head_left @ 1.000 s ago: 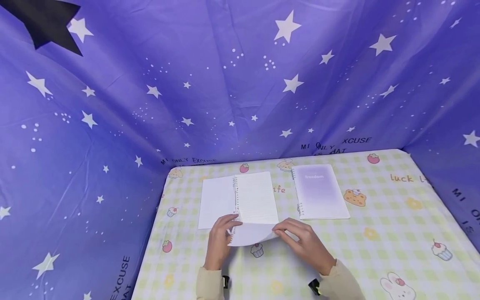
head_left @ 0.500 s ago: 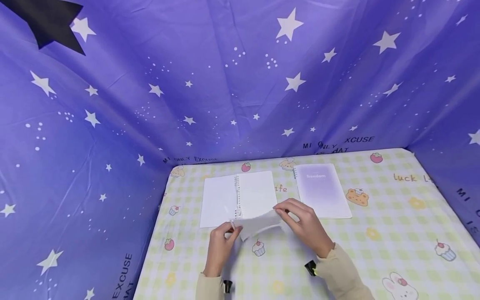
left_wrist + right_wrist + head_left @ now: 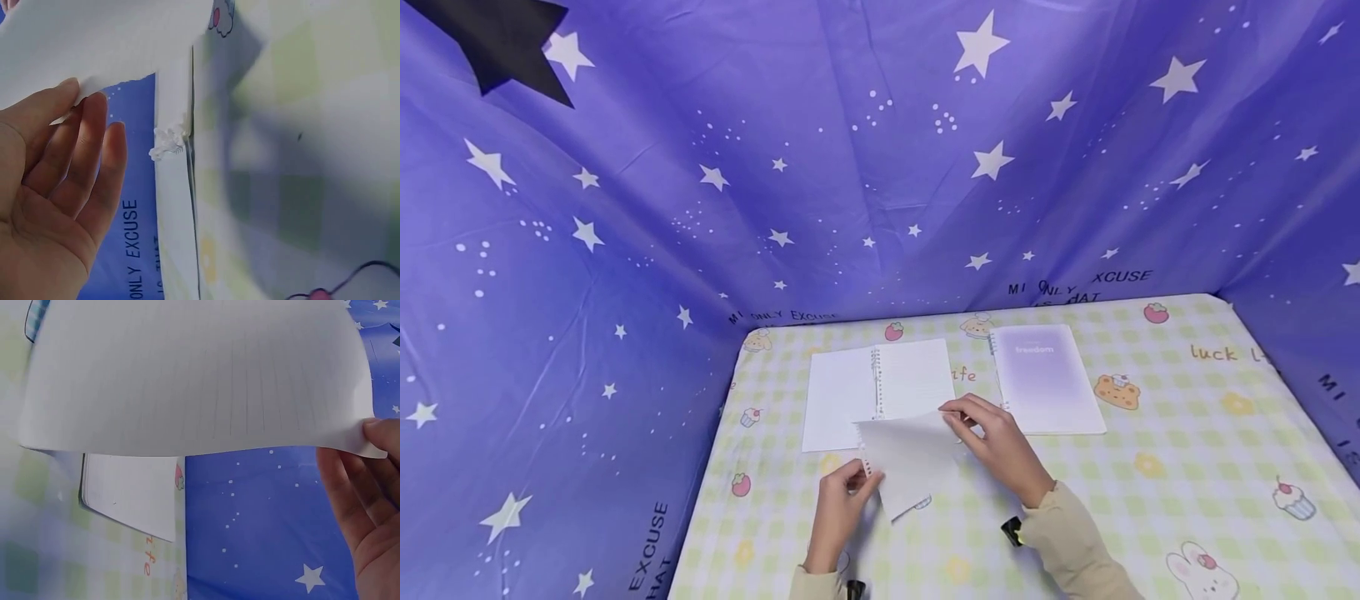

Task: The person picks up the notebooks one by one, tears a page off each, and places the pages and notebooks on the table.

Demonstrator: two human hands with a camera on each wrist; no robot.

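Observation:
A loose sheet of lined paper (image 3: 910, 462) with a ragged, perforated left edge is held up between both hands. My left hand (image 3: 840, 508) pinches that torn edge between thumb and fingers. At the far right corner, my right hand (image 3: 996, 442) pinches the sheet, as the right wrist view also shows. Behind the sheet lies an open spiral notebook (image 3: 913, 379), its near part hidden by the paper. In the left wrist view, crumpled paper scraps (image 3: 169, 142) sit at the notebook's binding.
A closed spiral notebook (image 3: 1048, 387) with a purple cover reading "freedom" lies to the right of the open one. The checked tablecloth (image 3: 1210, 467) covers the table. A purple star-printed curtain (image 3: 865, 167) hangs behind and at the sides.
The sheet, earlier lying over the notebook's near part and folded, is now lifted off toward the person and spread out. The left hand has moved down and now pinches the torn edge.

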